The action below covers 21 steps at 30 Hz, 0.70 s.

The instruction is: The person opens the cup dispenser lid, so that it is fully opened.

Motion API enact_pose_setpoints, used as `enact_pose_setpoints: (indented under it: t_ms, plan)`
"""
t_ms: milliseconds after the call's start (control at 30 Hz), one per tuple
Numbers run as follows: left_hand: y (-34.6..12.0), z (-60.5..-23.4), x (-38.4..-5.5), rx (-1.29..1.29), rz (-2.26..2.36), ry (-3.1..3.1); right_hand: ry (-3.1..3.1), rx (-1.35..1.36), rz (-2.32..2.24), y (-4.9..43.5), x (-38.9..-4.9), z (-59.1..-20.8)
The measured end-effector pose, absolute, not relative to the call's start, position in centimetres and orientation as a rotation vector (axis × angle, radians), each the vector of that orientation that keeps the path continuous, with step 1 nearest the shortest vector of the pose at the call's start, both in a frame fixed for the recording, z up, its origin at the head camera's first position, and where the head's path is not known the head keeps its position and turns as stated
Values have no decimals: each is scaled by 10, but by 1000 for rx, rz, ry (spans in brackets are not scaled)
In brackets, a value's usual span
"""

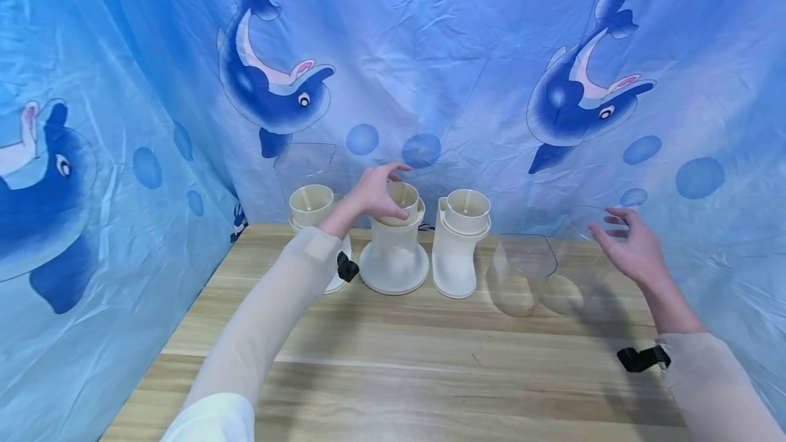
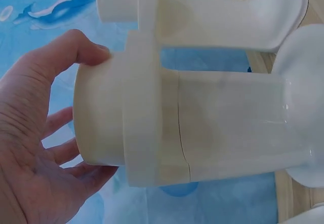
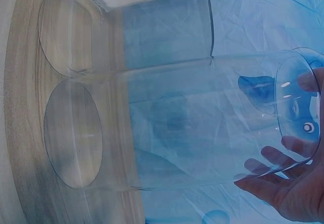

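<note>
Three white stands with cream cup-like tops stand in a row at the table's back. At the middle stand point(image 1: 394, 258), my left hand point(image 1: 376, 193) spreads round the cream top point(image 2: 101, 115), thumb on one side and fingers on the other. A stand point(image 1: 468, 213) with a narrower foot stands to its right; another point(image 1: 311, 203) is partly behind my left forearm. Further right are two clear cylinders side by side. My right hand point(image 1: 632, 244) curls round the upper rim of the rightmost clear cylinder point(image 3: 177, 127). The other clear cylinder point(image 3: 167, 31) stands beside it, nearer the stands.
Another clear, open-topped piece point(image 1: 305, 161) shows behind the left stand. A blue dolphin-print curtain point(image 1: 430, 39) hangs close behind the row and along the left side. The wooden table point(image 1: 393, 367) stretches in front of the stands.
</note>
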State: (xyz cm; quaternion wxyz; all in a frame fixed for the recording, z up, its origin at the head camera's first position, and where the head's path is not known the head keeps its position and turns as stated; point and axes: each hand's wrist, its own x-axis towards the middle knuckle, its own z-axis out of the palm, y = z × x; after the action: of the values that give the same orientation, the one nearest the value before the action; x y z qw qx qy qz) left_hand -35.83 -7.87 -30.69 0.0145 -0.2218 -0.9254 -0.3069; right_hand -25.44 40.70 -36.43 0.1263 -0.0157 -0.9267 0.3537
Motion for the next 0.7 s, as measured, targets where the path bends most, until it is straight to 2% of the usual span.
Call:
enact_pose_setpoints:
  t_ms: [433,700]
  plan:
    - [-80,-308,-357,-722,-903,-2890,-2716,-28,1039,410,-253,-361]
    - [-96,-275,-309,-840,-853,-2628,-2759,-30,1007,407,-256,-355]
